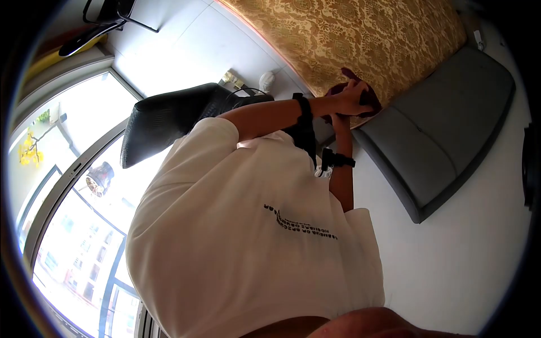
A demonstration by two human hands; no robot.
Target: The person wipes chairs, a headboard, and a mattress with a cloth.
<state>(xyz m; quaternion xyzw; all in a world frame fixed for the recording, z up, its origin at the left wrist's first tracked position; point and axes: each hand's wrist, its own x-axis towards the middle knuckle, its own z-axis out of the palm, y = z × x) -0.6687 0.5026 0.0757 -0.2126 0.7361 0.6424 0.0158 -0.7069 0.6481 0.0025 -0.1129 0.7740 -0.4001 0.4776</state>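
Observation:
A dark red cloth-like piece (pixel 371 99) is bunched at the corner of the patterned bed cover, close to the grey headboard. My left hand (pixel 354 100) reaches across from the left and lies over it with curled fingers, gripping it. Under my left hand comes my right hand (pixel 340 120), with the wrist and heel showing. Its fingers are hidden behind the left hand and the dark red cloth. Both wrists wear black straps. The exact kind of the dark red piece cannot be made out.
The gold-patterned bed cover (pixel 360 39) spreads ahead. A grey padded headboard (pixel 439 129) stands at right, by a white wall. To the left are a black chair (pixel 169 115), a glazed window (pixel 84 225) and pale floor tiles (pixel 197 45). Small white items (pixel 266 82) lie on the floor.

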